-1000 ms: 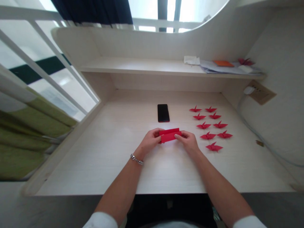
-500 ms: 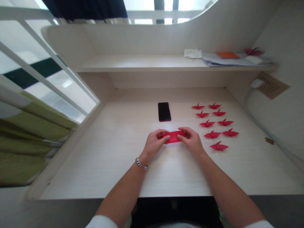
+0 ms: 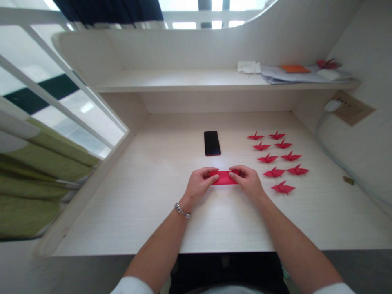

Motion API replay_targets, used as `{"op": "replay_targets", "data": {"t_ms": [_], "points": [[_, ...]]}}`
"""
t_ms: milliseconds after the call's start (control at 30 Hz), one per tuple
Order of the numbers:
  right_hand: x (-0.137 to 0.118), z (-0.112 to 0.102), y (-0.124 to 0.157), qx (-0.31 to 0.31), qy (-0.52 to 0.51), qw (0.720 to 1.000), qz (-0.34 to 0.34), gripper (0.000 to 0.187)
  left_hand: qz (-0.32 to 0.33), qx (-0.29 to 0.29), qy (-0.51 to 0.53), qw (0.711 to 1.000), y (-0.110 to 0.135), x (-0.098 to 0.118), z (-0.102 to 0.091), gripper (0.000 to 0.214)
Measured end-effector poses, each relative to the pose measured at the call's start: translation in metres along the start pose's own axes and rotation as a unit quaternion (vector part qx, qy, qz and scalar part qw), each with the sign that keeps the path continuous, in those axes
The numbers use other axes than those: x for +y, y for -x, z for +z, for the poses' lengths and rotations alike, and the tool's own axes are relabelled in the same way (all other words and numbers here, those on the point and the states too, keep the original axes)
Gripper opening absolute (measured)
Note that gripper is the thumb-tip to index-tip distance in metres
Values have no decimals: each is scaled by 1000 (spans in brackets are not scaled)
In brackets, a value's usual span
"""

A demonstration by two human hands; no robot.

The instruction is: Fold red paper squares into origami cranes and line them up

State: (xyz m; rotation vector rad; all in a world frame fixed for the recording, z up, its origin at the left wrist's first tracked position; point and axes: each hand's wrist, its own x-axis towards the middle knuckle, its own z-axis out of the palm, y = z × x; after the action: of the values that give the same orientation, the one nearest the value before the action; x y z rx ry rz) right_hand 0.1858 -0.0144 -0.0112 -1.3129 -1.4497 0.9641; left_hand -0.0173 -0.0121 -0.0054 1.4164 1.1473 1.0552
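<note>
A red sheet of paper [image 3: 224, 178], folded into a narrow rectangle, is held level just over or on the desk. My left hand [image 3: 200, 182] pinches its left end, thumb on the near face and fingers behind. At the right end my right hand [image 3: 247, 179] grips it the same way. Whether the paper touches the desk I cannot tell. To the right, several folded red paper cranes [image 3: 267, 158] stand in two rough columns; the nearest crane [image 3: 283, 188] sits a short way from my right forearm.
A black phone [image 3: 212, 143] lies beyond my hands on the pale desk [image 3: 137, 196]. Above the back, a shelf [image 3: 171, 79] carries papers [image 3: 275, 76], an orange square [image 3: 295, 69] and a larger red folded piece [image 3: 328, 64]. A cable [image 3: 333, 157] runs from the wall socket [image 3: 352, 108] down the right.
The red paper has gone from slightly slanted to nearly level, its right end lowered a little. Both hands keep their grip and have barely moved.
</note>
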Motion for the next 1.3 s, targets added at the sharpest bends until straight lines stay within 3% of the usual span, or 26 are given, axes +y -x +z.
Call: {"op": "replay_targets", "data": {"t_ms": [867,1300], "points": [[-6,-1,1,-14,-26,999,21,27,-19,-32,41,998,1,-1,-1,45],[-5,-2,0,-17,-11,1000,7,26,0,-24,6,1000,-1,0,-2,37]]}}
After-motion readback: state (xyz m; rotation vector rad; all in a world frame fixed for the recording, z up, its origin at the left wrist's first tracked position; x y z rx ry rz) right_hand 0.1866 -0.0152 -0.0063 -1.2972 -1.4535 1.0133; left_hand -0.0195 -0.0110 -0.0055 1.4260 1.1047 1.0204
